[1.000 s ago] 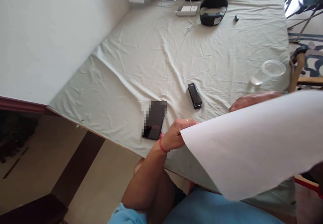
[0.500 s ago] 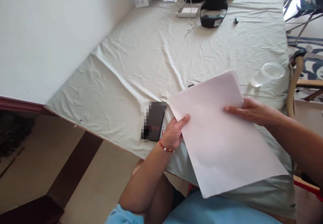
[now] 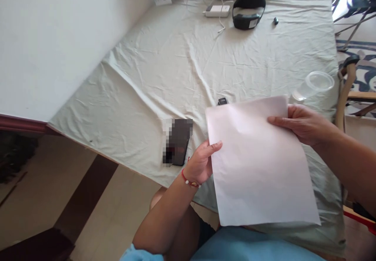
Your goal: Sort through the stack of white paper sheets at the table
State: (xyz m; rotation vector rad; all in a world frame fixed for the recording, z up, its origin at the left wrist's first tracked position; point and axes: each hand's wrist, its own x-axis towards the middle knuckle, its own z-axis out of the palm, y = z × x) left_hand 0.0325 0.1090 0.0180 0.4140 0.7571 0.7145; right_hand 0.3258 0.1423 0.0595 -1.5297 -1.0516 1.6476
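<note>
A large white sheet of paper [image 3: 261, 171] is held up in front of me over the table's near edge, its face blank. My left hand [image 3: 204, 159] grips its left edge, thumb on top and fingers behind. On the opposite side my right hand [image 3: 302, 124] pinches the paper near the upper right corner, with its fingers partly hidden behind. Left of my left hand lies a dark phone [image 3: 180, 141], partly pixelated. Just beyond the paper's top edge a small black object [image 3: 222, 101] shows, its lower part covered. Whether the paper is one sheet or several, I cannot tell.
A pale green cloth [image 3: 152, 65] covers the table. A clear plastic cup [image 3: 314, 85] lies tipped at the right. Farther back are a black headset [image 3: 249, 10], a white power bank [image 3: 217, 11] with a cable, and a small dark item [image 3: 275, 20]. A wall [image 3: 67, 37] borders the left.
The paper has turned clockwise at its top, so its sides now run more upright. My right hand has shifted slightly right, and more of the small black object is uncovered.
</note>
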